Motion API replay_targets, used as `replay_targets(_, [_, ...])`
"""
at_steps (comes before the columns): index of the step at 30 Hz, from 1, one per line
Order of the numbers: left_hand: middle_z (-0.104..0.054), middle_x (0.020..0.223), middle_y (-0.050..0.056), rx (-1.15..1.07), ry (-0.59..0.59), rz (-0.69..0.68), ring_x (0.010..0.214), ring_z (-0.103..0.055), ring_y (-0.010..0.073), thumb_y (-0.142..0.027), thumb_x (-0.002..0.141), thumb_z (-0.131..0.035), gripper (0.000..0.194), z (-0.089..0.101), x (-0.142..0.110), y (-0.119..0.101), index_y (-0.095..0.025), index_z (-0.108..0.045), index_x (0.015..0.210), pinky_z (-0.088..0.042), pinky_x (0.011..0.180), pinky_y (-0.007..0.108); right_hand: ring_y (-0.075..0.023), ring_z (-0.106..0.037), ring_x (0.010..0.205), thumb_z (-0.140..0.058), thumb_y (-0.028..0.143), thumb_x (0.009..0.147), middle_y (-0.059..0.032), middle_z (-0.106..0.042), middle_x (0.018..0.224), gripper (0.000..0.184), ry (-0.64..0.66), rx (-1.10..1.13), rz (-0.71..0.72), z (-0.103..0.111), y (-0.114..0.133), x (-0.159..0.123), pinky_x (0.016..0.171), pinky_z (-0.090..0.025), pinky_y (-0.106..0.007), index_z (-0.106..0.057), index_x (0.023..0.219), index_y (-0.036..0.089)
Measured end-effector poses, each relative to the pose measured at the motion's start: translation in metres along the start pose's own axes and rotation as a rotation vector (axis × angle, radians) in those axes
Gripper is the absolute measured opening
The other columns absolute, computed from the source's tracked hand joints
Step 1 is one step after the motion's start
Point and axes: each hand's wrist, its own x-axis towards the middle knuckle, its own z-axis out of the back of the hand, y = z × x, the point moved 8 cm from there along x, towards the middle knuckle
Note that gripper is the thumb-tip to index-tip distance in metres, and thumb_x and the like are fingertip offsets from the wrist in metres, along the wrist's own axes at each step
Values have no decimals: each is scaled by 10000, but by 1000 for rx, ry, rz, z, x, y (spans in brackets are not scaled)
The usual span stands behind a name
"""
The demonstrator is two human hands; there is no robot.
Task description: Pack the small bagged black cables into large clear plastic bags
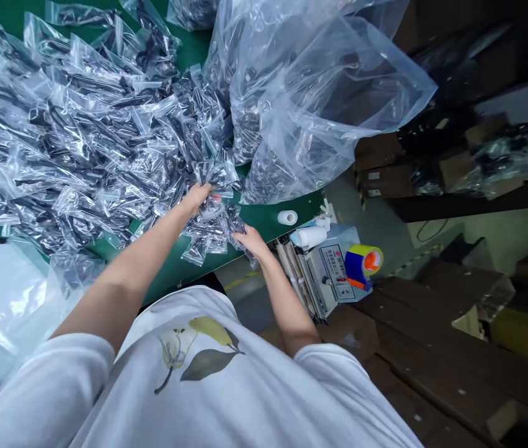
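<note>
At mid-frame, the right hand (248, 240) pinches a dark packet (236, 219), whose long axis slants from upper left to lower right, up and left of the fingers. The left hand (200, 196) rests on small clear bags (210, 227); I cannot tell whether it grips one. A bag heap (81, 130) fills the upper left; a large plastic bag (301, 124) crowds the upper right, above a white roll (287, 217).

Glints pepper your clear packets (100, 127) under cool light. To your right, the boxes (432, 348) sink into dimness (stretched toward the edge).
</note>
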Motion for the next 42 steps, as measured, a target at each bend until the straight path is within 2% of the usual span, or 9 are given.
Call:
replay_targets(5, [-694,747,26,-98,-107,37,712,-672,201,-230,736,-649,296,3,5,22,-193,-607,1027,-536,665,293,-243,-696,999,-550,187,674,-50,-767,983,378,-84,190,39,25,-19,-5,989,-521,-406,-704,1019,172])
replay_targets(11, [-733,908,20,-35,-15,-65,730,-649,168,-259,616,-762,479,51,-65,39,-203,-625,1071,-515,647,268,-296,-638,1133,-558,166,792,-113,-691,1236,462,-167,-261,258,68,63,25,1032,-494,-448,-650,1244,168])
replay_targets(14, [-758,1069,45,-93,97,-4,673,-647,154,-276,598,-820,774,65,-102,41,-254,-531,1316,-527,612,292,-310,-589,1180,-546,148,859,-137,-640,1256,383,-229,-501,329,62,119,49,1048,-475,-460,-642,1229,162])
replay_targets(17, [-752,1162,82,-174,91,-19,795,-703,204,-309,579,-864,739,86,-124,32,-237,-607,1268,-554,662,324,-329,-534,1222,-488,83,887,-186,-580,1299,360,-328,-685,343,49,157,65,1032,-464,-476,-619,1220,122])
replay_targets(24, [-779,972,89,-306,-94,-62,967,-701,251,-293,493,-900,489,134,-137,33,-149,-754,937,-548,756,303,-315,-548,1221,-339,53,955,-198,-613,1246,402,-264,-895,501,22,175,91,1082,-377,-520,-643,1205,137])
replay_targets(28, [-763,915,51,-392,-113,-42,826,-688,193,-300,550,-889,472,138,-143,38,-169,-748,982,-557,723,300,-319,-584,1213,-544,167,935,-217,-606,1276,333,-346,-652,325,32,160,117,1058,-435,-470,-590,1257,99])
replay_targets(31, [-767,1012,71,-441,-7,-69,934,-706,240,-276,567,-871,484,130,-149,32,-183,-744,1026,-580,766,342,-328,-590,1226,-717,254,839,-274,-571,1325,542,-460,-452,189,36,146,126,1061,-451,-455,-529,1294,27])
replay_targets(35, [-768,1081,107,-416,99,-73,1091,-697,315,-210,538,-848,501,127,-159,25,-166,-748,1027,-581,873,410,-321,-611,1212,-700,171,775,-218,-655,1252,372,-428,-306,202,26,143,108,1099,-427,-491,-645,1130,74])
replay_targets(42, [-776,1089,144,-457,127,-66,1119,-696,348,-293,476,-943,569,122,-181,25,-144,-760,994,-557,951,467,-249,-721,978,-841,368,651,-46,-780,1018,337,222,483,325,-63,160,-24,969,-541,-411,-753,924,191])
